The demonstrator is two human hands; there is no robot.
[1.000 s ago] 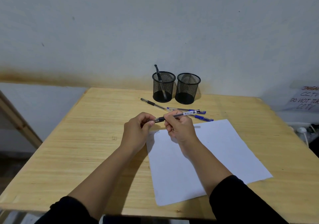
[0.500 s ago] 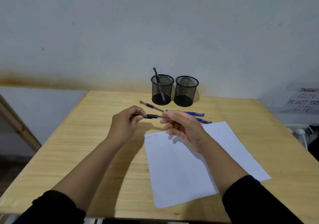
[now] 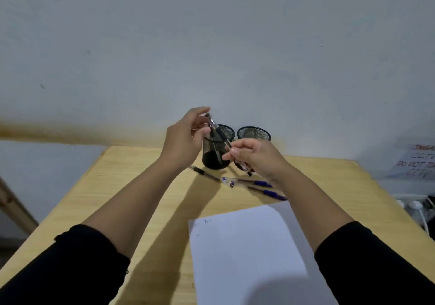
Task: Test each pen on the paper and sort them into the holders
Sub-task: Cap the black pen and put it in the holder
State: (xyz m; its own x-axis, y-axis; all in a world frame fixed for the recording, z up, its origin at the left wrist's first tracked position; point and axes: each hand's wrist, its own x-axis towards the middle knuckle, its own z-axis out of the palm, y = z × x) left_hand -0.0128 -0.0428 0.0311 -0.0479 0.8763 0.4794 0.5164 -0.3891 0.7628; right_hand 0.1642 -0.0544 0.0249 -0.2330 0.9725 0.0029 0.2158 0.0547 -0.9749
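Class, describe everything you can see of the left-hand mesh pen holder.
The left mesh holder is a black, round, open-topped cup that looks like wire mesh. It stands upright at the wooden table's far edge, near the wall, close beside a matching holder. One dark pen stands inside, seen through the mesh. Both hands partly hide it.

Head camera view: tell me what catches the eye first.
Two hands, the left hand and right hand, hold a pen raised in front of two black mesh holders at the table's far edge. Loose pens lie on the wood behind a white paper.
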